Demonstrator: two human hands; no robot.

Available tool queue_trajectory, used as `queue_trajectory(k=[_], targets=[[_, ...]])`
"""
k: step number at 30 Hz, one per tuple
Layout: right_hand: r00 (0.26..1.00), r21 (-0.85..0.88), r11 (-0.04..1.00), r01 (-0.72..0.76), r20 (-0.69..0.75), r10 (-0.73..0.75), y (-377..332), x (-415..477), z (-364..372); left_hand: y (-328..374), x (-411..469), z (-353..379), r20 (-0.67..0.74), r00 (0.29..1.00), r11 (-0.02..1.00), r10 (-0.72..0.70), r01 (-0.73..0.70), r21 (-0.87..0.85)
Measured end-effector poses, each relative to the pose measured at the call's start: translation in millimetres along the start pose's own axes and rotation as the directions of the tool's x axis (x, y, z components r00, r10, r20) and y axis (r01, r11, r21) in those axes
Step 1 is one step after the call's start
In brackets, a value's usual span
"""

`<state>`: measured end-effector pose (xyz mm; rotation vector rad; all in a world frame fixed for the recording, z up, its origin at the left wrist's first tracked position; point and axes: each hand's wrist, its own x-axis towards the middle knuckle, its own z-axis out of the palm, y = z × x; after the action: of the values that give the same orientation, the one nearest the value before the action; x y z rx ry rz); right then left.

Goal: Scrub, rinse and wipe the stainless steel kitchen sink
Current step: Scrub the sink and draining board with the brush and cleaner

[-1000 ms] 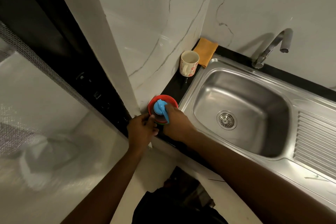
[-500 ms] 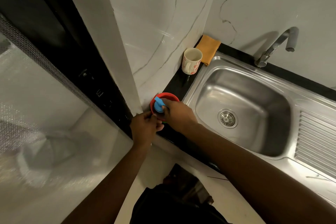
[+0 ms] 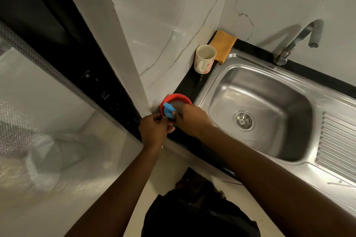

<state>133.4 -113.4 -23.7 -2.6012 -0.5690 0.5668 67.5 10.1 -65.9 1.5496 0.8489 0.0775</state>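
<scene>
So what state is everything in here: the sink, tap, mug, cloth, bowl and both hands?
Sink: empty, no standing water visible, strainer in the drain.
Tap: no water running.
Mug: upright, looks empty.
Cloth: folded, lying flat in the corner.
Bowl: upright.
Right hand: grips a blue thing over the bowl.
Left hand: fingers curled at the bowl; what it holds is hidden.

Shiny stainless steel sink [image 3: 269,90] in a black counter [image 3: 192,84], drain strainer [image 3: 243,120] mid-basin, ribbed drainboard [image 3: 339,144] on its right.
</scene>
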Motion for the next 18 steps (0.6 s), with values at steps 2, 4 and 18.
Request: queue_trajectory(k=[2, 4, 18], targets=[[1.0, -0.064, 0.998, -0.003, 0.015, 0.004, 14, -3, -4, 1, 0, 1, -0.008, 1.0, 1.0, -0.004, 0.004, -0.01], [1.0, -0.136, 0.99, -0.023, -0.003, 0.023, 24, -1, -9, 2, -1, 1, -0.025, 1.0, 1.0, 0.007, -0.006, 0.014], [0.972, 0.801, 0.552, -0.23, 0.16, 0.171, 63, -9, -24, 3, -20, 13, -0.192, 0.981, 0.999, -0.037, 0.033, -0.021]])
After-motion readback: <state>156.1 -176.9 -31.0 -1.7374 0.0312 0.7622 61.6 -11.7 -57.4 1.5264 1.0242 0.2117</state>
